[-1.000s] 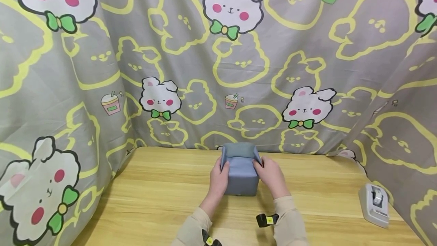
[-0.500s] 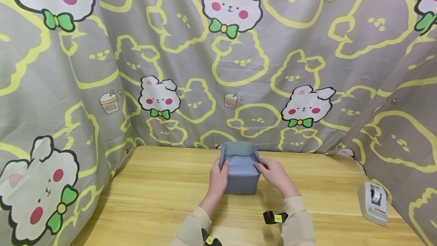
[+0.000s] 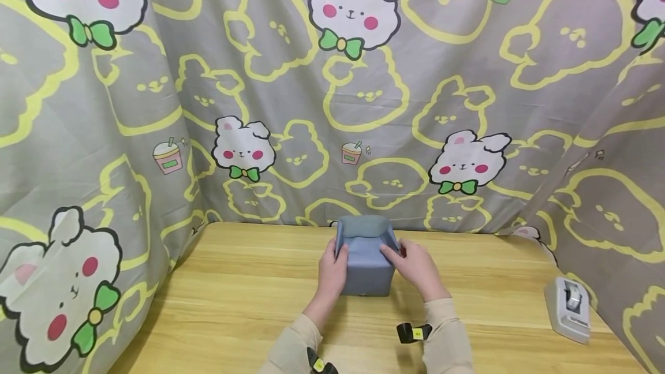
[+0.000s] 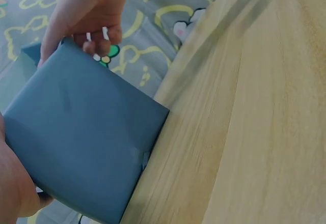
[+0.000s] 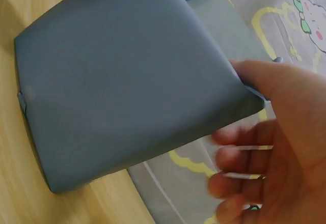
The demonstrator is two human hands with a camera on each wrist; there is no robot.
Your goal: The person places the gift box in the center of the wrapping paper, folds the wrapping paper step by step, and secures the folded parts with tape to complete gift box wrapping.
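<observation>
A small blue-grey miniature armchair [image 3: 366, 273] with a padded backrest stands on the wooden table, its front facing me. My left hand [image 3: 332, 273] grips its left armrest, thumb on the inner side and fingers outside. On the other side, my right hand [image 3: 417, 267] holds the right armrest, its thumb reaching in over the seat. In the right wrist view that thumb lies over the armchair's corner, with the other fingers curled beside the outer wall. The smooth front panel of the armchair [image 4: 91, 127] fills much of the left wrist view.
A light grey tape dispenser [image 3: 568, 310] stands at the right of the wooden table [image 3: 234, 305]. A grey curtain [image 3: 291, 97] printed with white rabbits and yellow outlines hangs behind and along both sides. Each sleeve carries a black wrist device.
My right wrist swung out to the right, then came partly back, and its thumb now reaches further onto the seat. The left hand and the armchair have stayed in place.
</observation>
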